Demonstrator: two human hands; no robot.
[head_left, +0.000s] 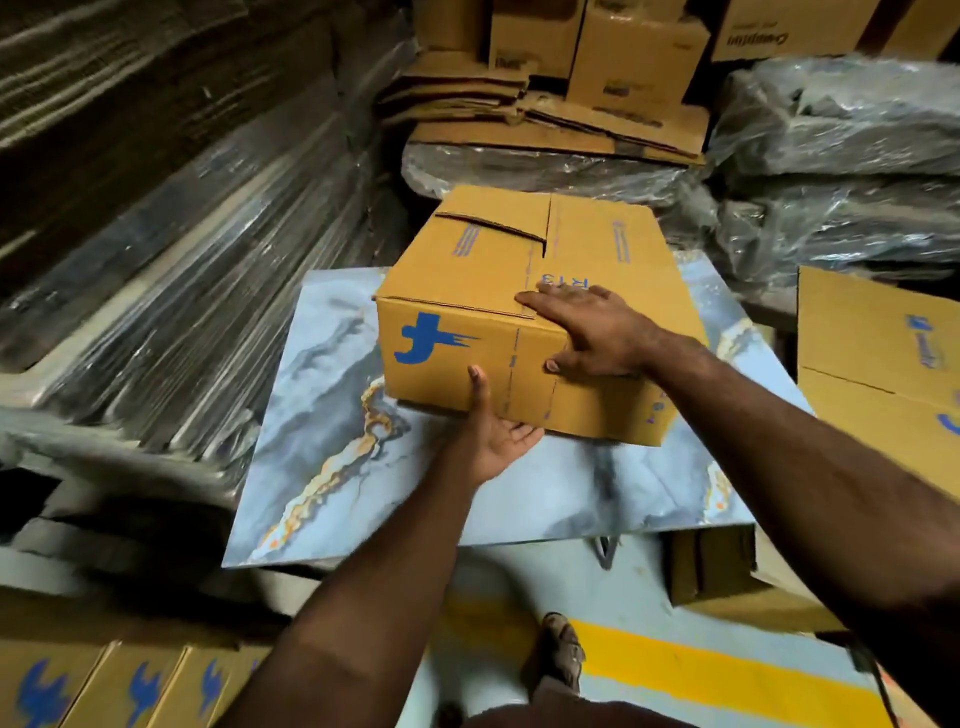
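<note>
Cardboard box — left hand beneath, right hand atop, marbled table

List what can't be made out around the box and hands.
All in the head view:
- Box contents: the flaps cover them.
- Left hand fingertips: tucked under the box's bottom edge.
- Blue print on the box top: partly covered by the right hand.
- Plastic-wrapped bundles: contents lost to glare and blur.

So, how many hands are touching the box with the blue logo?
2. The left hand is at the near bottom edge of the box, thumb up on its front. The right hand lies flat on its top, thumb on the front.
</note>
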